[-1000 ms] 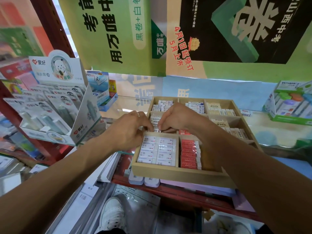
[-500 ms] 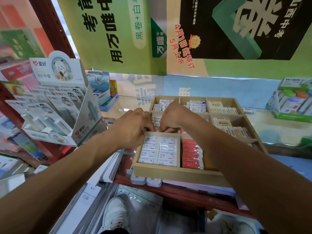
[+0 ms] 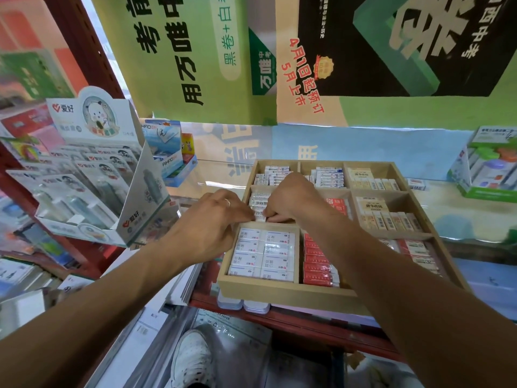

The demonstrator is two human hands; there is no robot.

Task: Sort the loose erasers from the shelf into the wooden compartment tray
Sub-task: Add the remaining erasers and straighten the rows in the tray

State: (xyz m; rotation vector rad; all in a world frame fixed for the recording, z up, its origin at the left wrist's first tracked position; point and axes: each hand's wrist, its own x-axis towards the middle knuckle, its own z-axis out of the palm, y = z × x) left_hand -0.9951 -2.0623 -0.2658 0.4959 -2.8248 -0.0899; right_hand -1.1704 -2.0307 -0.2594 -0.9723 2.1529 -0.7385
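Shop shelving fills my view, with green and black posters [image 3: 321, 60] hanging above a glass-topped shelf [image 3: 461, 217] where the wooden compartment tray [image 3: 285, 289] sits, its front edge over the red shelf lip. I have both hands in the tray's middle-left compartment: my left hand [image 3: 212, 222], a ring on one finger, has its fingertips curled onto the row of small white erasers [image 3: 258, 204] standing there, and my right hand [image 3: 291, 197] is bent over the same row from the other side, its fingers curled down against the erasers, the two hands almost meeting. I cannot tell whether either hand has lifted one free. Just in front of my hands, the near-left compartment holds flat white erasers [image 3: 263, 254] laid two across, and the compartment beside it holds a stack of red erasers [image 3: 319, 261]. Far compartments hold more white erasers [image 3: 328, 176] and cream ones [image 3: 372, 182]. One loose eraser [image 3: 416, 184] lies on the shelf just right of the tray. To my left stands a white cardboard display box [image 3: 92, 175] of blister packs; a green product box [image 3: 489, 166] sits at the far right. Below, I see a white shoe [image 3: 193, 359].
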